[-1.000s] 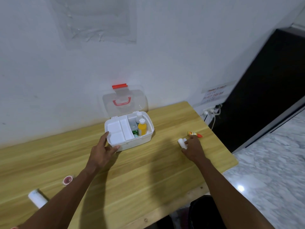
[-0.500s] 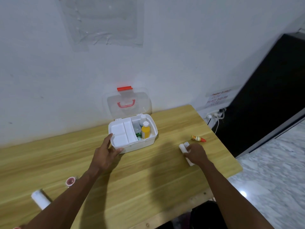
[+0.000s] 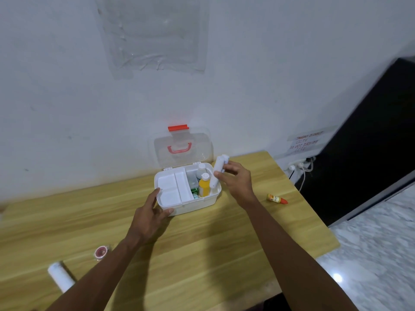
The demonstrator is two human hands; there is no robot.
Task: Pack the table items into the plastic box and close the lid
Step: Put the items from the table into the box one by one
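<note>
R hand (image 3: pixel 235 179) grips white tube (image 3: pixel 217 172) nearly upright over box (image 3: pixel 197 203) right compartment, beside yellow bottle (image 3: pixel 204 187). L hand (image 3: pixel 149 217) open, bracing box corner. Lower tube straight, w/o tipping bottle.

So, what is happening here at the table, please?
A person is packing small items into a white plastic box whose clear lid stands open. The left hand steadies the box at its front corner. The right hand holds a white tube over the box's right compartment, beside a yellow bottle. A small orange tube, a roll of tape and a white roll still lie on the table.
</note>
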